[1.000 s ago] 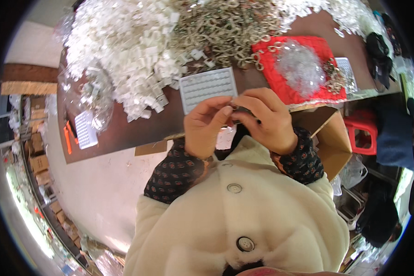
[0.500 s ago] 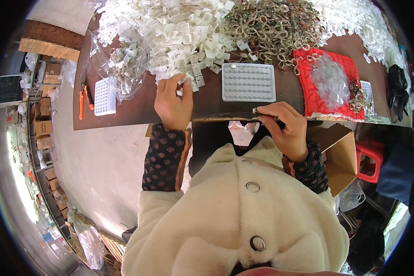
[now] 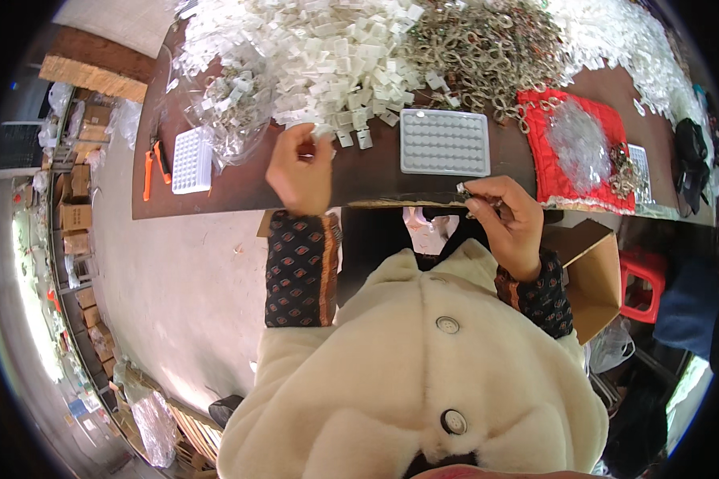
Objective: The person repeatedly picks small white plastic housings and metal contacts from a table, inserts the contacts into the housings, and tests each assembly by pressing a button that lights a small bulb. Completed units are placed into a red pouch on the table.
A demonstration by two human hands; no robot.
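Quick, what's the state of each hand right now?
Left hand: curled at the edge of the white plastic pile; can't tell if it grips a piece.
Right hand: closed, pinching a small shiny piece.

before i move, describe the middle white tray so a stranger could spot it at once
Find the brown table, then its red cloth. Just left of that cloth, beyond the right hand, lies the white tray. It looks clearly wider than the narrow tray beside the orange-handled tool.
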